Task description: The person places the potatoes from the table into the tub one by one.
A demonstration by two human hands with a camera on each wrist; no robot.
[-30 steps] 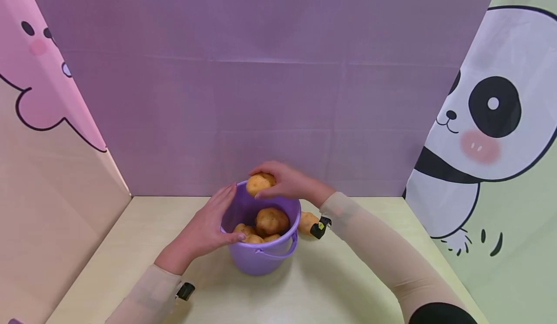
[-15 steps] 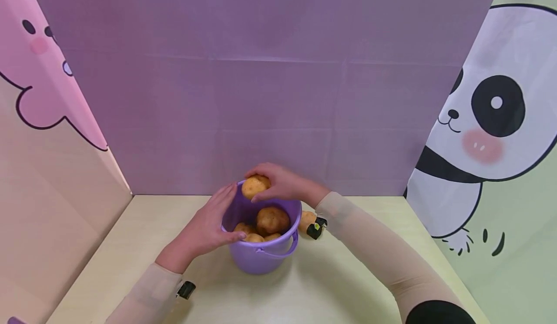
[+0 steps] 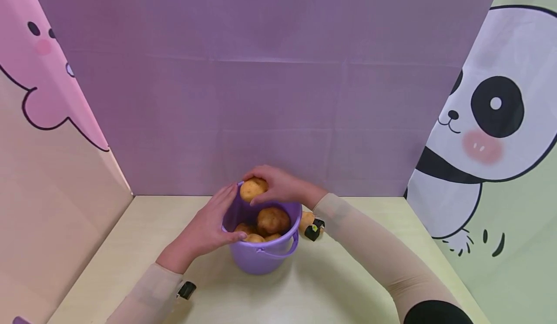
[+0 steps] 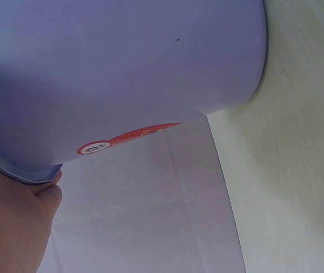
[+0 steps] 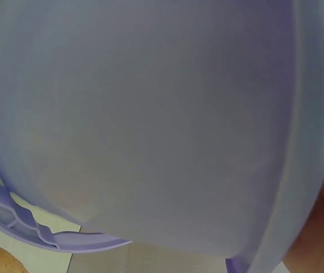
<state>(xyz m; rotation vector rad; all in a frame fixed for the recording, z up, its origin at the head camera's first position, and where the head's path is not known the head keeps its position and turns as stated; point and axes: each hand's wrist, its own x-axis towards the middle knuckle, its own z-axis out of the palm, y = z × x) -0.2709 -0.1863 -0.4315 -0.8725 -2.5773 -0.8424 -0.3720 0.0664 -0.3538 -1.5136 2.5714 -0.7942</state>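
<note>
A purple bucket (image 3: 257, 261) stands on the table with several potatoes inside, the largest potato (image 3: 272, 221) uppermost. My left hand (image 3: 206, 229) holds its rim from the left, the thumb lying over the near side. In the left wrist view the fingers (image 4: 49, 196) bend at the rim beneath the bucket wall (image 4: 150, 62). Over the bucket's far rim, my right hand (image 3: 280, 184) grips another potato (image 3: 252, 190) between thumb and fingers. The bucket wall (image 5: 150, 114) fills most of the right wrist view and hides most of that hand.
One potato (image 3: 306, 220) lies on the table right of the bucket, partly behind the right wrist's black device (image 3: 314, 229). The bucket's handle (image 3: 285, 252) hangs down at its near right. A purple backdrop (image 3: 278, 96) rises behind the table (image 3: 348, 275).
My right hand has shifted slightly left and down with its potato, toward the bucket's far left rim. The left hand and bucket stay nearly where they were.
</note>
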